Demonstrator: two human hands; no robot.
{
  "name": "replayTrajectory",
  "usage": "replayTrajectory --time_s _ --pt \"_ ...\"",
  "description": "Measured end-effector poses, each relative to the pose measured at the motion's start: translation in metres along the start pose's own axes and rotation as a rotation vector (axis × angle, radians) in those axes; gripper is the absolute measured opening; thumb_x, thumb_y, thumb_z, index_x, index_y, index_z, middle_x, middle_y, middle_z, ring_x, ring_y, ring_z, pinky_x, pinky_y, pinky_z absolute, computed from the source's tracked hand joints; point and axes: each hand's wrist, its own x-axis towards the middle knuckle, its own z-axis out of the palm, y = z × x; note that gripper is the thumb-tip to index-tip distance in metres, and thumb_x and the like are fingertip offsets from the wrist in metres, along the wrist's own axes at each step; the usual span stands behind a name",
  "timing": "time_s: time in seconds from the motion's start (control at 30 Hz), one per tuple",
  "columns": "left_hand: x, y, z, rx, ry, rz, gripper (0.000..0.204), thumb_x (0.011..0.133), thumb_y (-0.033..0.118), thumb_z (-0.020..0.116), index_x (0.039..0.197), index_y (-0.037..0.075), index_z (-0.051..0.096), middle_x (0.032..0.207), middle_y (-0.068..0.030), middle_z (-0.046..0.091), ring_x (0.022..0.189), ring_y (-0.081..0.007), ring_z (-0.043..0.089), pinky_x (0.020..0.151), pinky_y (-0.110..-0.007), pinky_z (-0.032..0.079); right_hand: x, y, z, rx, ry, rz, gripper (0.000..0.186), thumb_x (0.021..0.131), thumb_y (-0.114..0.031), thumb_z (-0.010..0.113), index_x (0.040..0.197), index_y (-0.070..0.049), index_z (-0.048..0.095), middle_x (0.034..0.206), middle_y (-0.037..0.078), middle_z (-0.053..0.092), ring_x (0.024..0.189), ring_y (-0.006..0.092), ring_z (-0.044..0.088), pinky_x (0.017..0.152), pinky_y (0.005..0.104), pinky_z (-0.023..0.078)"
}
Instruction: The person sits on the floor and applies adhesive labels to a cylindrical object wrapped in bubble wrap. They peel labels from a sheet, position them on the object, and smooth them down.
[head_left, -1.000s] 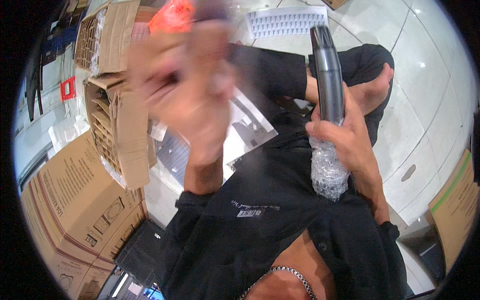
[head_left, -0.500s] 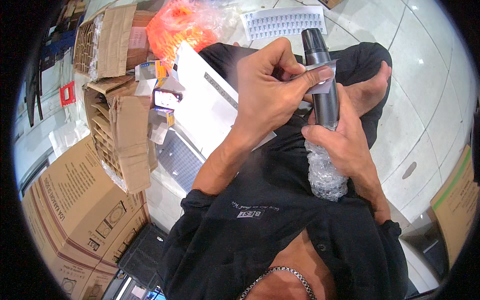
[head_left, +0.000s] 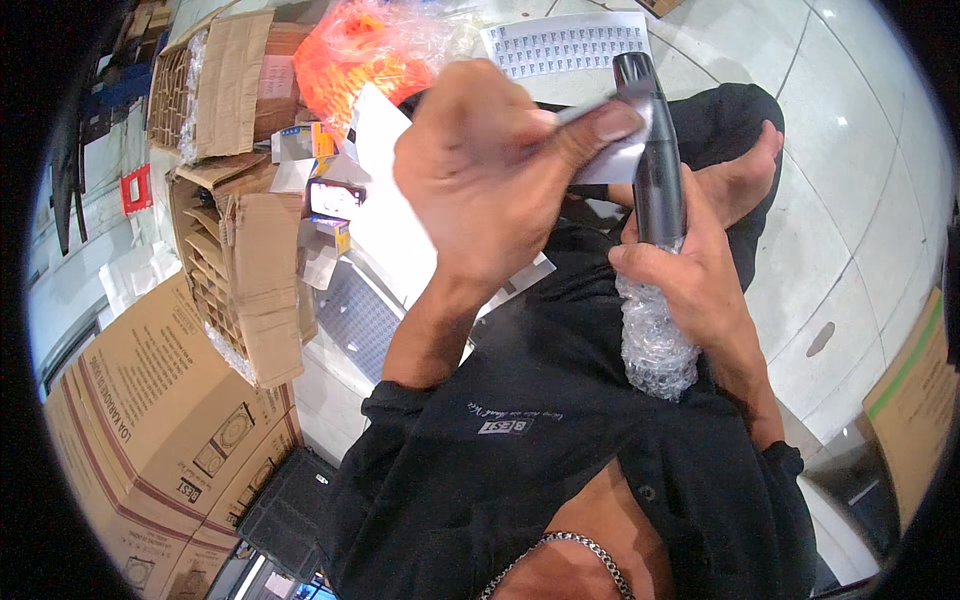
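Note:
My right hand [head_left: 690, 270] is wrapped round a black handheld microphone [head_left: 658, 190], which stands nearly upright with its handle end up. Bubble wrap [head_left: 656, 340] covers the lower end below that hand. Blurred by motion, my left hand [head_left: 490, 170] pinches a small pale piece of film [head_left: 612, 160] between thumb and finger. The film lies across the left side of the handle; whether part of it still sticks there I cannot tell.
A printed label sheet [head_left: 570, 45] lies on the tiles beyond my knees, near a clear bag of orange pieces [head_left: 370, 70]. At left are divided cartons [head_left: 265, 290], small boxes, a lit phone [head_left: 335, 199], white paper [head_left: 390, 240] and a large carton [head_left: 140, 400].
My left hand has pulled left and slightly up with the film, which now extends further off the handle. The microphone has shifted slightly right in my right hand.

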Motion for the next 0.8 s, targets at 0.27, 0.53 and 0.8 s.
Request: replayTrajectory --time_s 0.27,0.53,0.8 --pt "-0.007 -0.006 0.021 0.072 -0.233 -0.357 0.040 0.072 0.006 0.085 0.062 0.007 0.047 0.056 0.0067 0.044 0.055 -0.0002 0.038 0.047 -0.020 0.031 0.001 0.007 0.000 -0.028 0.046 -0.009 0.038 0.073 -0.009 0.067 0.105 -0.002 0.048 0.076 0.002 0.050 0.070 0.0116 0.050 0.064 0.0266 0.043" --pt "0.000 0.001 -0.006 0.197 0.258 -0.046 0.034 0.072 0.003 0.085 0.069 0.008 0.051 0.061 0.0012 0.054 0.053 -0.0016 0.048 0.047 -0.018 0.038 0.006 0.002 -0.003 -0.009 0.026 -0.007 0.039 0.073 -0.010 0.069 0.105 -0.002 0.048 0.076 0.002 0.050 0.069 0.0120 0.051 0.063 0.0270 0.044" --pt "-0.005 0.003 0.007 -0.167 0.099 -0.233 0.037 0.072 0.001 0.085 0.072 0.008 0.048 0.065 0.0041 0.051 0.055 -0.0005 0.042 0.049 -0.018 0.038 0.004 0.003 -0.001 0.012 -0.005 -0.012 0.039 0.073 -0.009 0.069 0.105 -0.002 0.049 0.077 0.002 0.052 0.069 0.0113 0.053 0.064 0.0267 0.045"
